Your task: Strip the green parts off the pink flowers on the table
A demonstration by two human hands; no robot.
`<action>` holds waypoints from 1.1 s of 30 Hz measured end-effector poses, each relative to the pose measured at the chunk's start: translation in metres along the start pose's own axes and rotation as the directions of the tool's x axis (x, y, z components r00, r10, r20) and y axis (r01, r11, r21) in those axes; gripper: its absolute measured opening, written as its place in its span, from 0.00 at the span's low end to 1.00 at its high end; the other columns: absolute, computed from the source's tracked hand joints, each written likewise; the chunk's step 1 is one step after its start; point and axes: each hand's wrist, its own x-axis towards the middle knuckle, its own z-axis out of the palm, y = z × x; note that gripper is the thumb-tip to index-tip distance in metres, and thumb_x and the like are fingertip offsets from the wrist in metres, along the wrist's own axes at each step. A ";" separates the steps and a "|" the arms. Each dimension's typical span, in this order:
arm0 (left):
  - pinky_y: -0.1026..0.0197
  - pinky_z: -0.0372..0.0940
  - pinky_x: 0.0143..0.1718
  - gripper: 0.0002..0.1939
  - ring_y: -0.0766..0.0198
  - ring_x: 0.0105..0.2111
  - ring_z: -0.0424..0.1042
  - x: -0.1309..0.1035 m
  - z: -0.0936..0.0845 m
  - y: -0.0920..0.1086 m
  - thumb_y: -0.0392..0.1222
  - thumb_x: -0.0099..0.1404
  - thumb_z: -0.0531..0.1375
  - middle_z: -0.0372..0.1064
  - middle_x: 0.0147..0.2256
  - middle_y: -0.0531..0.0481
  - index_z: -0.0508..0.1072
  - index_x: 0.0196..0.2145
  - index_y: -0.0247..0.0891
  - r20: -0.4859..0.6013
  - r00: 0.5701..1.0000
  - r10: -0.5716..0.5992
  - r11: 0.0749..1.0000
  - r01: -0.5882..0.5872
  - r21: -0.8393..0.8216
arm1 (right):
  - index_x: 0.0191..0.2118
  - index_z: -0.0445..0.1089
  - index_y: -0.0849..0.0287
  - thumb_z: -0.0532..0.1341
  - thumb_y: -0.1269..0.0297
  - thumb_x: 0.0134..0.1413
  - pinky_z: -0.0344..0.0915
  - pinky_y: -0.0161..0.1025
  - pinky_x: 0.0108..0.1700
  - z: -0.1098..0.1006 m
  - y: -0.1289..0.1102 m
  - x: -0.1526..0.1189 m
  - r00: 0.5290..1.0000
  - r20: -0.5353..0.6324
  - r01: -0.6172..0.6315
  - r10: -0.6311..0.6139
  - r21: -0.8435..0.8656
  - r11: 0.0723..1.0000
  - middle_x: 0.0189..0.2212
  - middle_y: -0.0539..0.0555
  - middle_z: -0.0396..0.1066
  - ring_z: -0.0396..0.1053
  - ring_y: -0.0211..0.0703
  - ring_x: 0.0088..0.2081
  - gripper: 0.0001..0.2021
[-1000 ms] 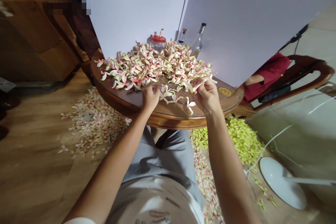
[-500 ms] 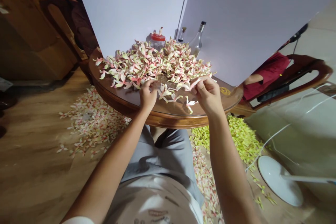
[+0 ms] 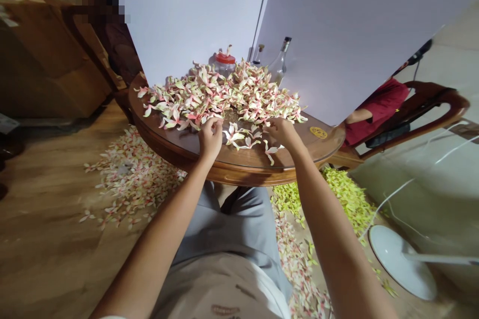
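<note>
My left hand [image 3: 210, 135] is over the table's near edge, thumb and fingers curled together in a pinch. Whatever lies between them is too small to make out. Over on the right, my right hand [image 3: 282, 132] reaches down with bent fingers, its fingertips at the loose flowers; what they grip is hidden. Between the hands lie a few white-and-pink flower pieces [image 3: 233, 133] with greenish tips, and one more [image 3: 271, 151] sits just below my right hand. Behind both hands rises a large heap of the same flower pieces [image 3: 202, 87] on the round wooden table [image 3: 247, 175].
A red-lidded jar [image 3: 225, 60] and a clear bottle [image 3: 279, 67] stand behind the heap, against a pale panel [image 3: 202, 5]. A yellow emblem [image 3: 318, 132] marks the tabletop. Flower pieces [image 3: 138, 174] and yellow-green ones [image 3: 342, 192] cover the floor. A person's red sleeve [image 3: 385, 102] shows at right.
My right hand has moved left, turning palm down toward the loose flowers. The long pink-and-white piece it held no longer shows. My left hand stays nearly in place, still pinched.
</note>
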 end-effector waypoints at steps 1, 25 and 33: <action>0.60 0.68 0.45 0.10 0.59 0.41 0.76 0.000 0.000 0.000 0.37 0.69 0.54 0.78 0.38 0.46 0.75 0.37 0.39 0.000 1.000 -0.002 1.000 0.002 0.001 | 0.32 0.76 0.62 0.62 0.68 0.53 0.55 0.37 0.33 0.003 0.000 0.003 1.000 0.016 0.009 -0.009 -0.011 1.000 0.26 0.55 0.74 0.61 0.41 0.27 0.06; 0.60 0.68 0.44 0.10 0.59 0.40 0.76 0.001 0.001 -0.001 0.36 0.69 0.53 0.78 0.37 0.47 0.74 0.36 0.39 0.049 0.999 -0.001 1.000 0.001 0.005 | 0.47 0.75 0.62 0.59 0.63 0.63 0.61 0.41 0.43 -0.003 -0.021 0.007 0.985 0.022 0.171 -0.170 -0.120 0.978 0.44 0.64 0.73 0.68 0.49 0.39 0.12; 0.60 0.68 0.44 0.10 0.59 0.40 0.76 0.001 0.000 0.000 0.37 0.69 0.52 0.78 0.37 0.47 0.74 0.36 0.39 0.051 0.999 0.005 0.999 -0.006 0.031 | 0.31 0.78 0.62 0.60 0.74 0.56 0.57 0.38 0.34 0.004 -0.029 0.018 0.973 0.167 0.183 -0.161 -0.131 0.974 0.25 0.55 0.74 0.65 0.42 0.27 0.09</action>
